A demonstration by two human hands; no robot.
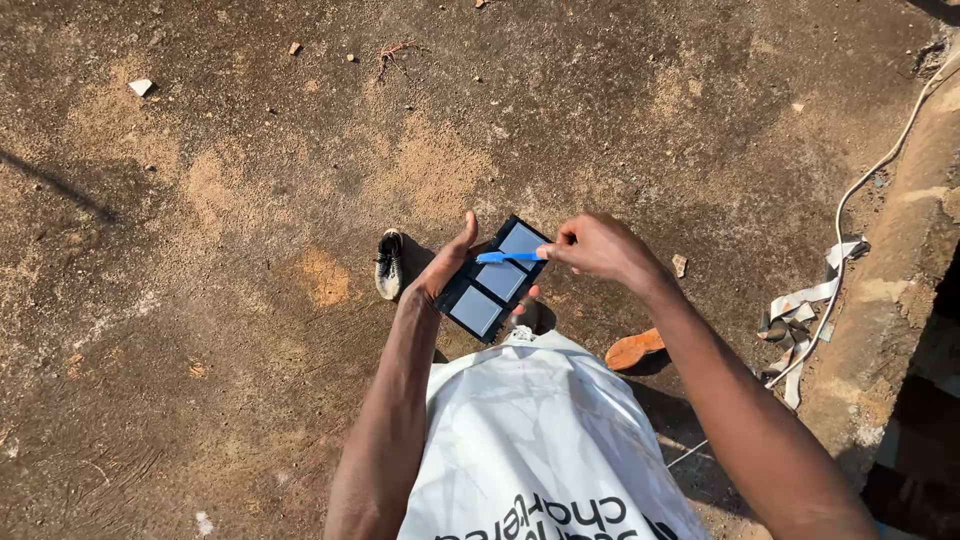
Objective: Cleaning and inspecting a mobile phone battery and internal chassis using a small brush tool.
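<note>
Above the dusty ground [250, 300], just in front of the person's chest, a small dark panel [492, 281] sits between the two hands. Its left edge rests in the left hand [445, 268], which cups it from underneath with the thumb up along the side and a fingertip showing below the lower edge, so that hand is closed on the panel. At the panel's upper right corner the right hand [598, 247] pinches the end of a thin blue strip [508, 257] between thumb and fingers; the strip lies flat across the upper part of the panel, pointing toward the left hand. This panel is a black rectangle, tilted, with three glossy blue-grey cells in a row reflecting the sky. Below the hands hangs a white plastic bag [540, 440] with dark print. On the ground lie a worn shoe [389, 264] left of the left hand, an orange sandal [634, 349] under the right forearm, and a white cable [870, 180] with pale straps [800, 310] farther right.
</note>
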